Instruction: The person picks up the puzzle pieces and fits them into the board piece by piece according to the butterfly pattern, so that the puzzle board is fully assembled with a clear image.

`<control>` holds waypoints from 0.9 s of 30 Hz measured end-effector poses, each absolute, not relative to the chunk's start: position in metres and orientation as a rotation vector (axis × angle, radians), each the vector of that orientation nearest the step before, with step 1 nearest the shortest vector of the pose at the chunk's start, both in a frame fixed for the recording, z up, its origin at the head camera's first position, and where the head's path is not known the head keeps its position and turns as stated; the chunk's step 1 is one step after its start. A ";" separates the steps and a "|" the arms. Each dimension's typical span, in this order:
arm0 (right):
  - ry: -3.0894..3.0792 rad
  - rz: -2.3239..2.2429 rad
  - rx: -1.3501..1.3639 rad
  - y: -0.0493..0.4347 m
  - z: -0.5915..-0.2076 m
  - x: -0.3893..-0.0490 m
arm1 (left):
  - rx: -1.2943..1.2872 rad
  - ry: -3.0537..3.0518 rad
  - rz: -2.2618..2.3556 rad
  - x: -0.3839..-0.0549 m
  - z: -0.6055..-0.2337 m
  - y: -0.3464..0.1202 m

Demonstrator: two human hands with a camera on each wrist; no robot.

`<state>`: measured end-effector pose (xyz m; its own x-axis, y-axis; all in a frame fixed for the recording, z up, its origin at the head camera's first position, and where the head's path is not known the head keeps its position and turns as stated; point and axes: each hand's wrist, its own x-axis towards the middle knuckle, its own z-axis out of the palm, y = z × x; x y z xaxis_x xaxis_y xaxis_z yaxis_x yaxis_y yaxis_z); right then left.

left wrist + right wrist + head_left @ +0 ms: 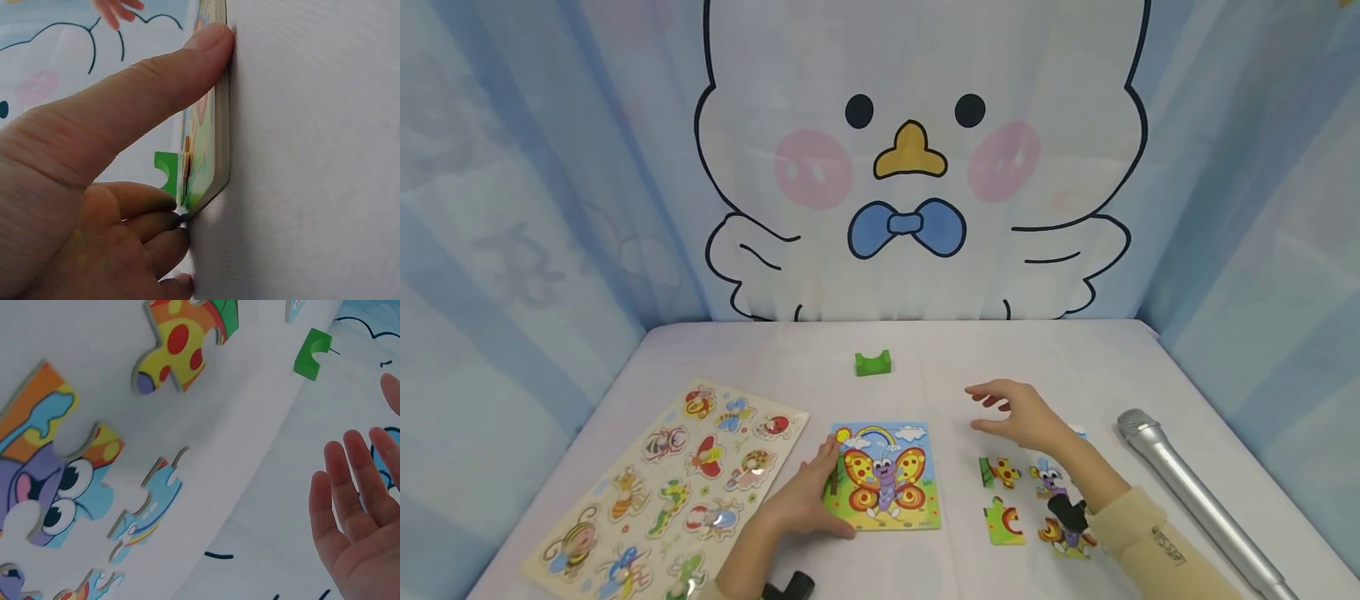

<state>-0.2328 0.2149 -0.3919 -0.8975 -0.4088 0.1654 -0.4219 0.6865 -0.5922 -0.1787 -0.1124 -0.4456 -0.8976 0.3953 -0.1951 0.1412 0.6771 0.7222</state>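
A square butterfly puzzle board [887, 479] lies flat near the middle of the table. My left hand [805, 500] rests against its left side, fingers along that edge and thumb at the near edge. In the left wrist view the straight thumb [150, 87] touches the board's edge [220, 169]. My right hand [1015, 412] hovers to the right of the board with loose fingers and nothing in them. Below that arm lie several jigsaw pieces, among them a yellow spotted piece [1000, 472] and a green piece [1004, 523]. The forearm partly hides others. A purple face piece [56, 494] shows in the right wrist view.
A large insect-picture board [662, 492] lies at the left. The small green notched block [873, 364] sits behind the butterfly board. A silver microphone [1202, 500] lies along the right side. Behind the table hangs a printed curtain [910, 275].
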 end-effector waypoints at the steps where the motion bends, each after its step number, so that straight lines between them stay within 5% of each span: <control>1: -2.861 1.014 0.699 0.218 -0.392 -0.232 | 0.421 2.555 1.060 -0.179 -0.446 -0.113; 27: -3.002 0.981 0.383 0.293 -0.417 -0.230 | 0.444 2.570 1.063 -0.180 -0.449 -0.115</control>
<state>-0.2305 0.2935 -0.4172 -0.9702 -0.2397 0.0365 -0.2151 0.7811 -0.5863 -0.1796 -0.1151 -0.4490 -0.8991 0.4008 -0.1758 0.1596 0.6742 0.7211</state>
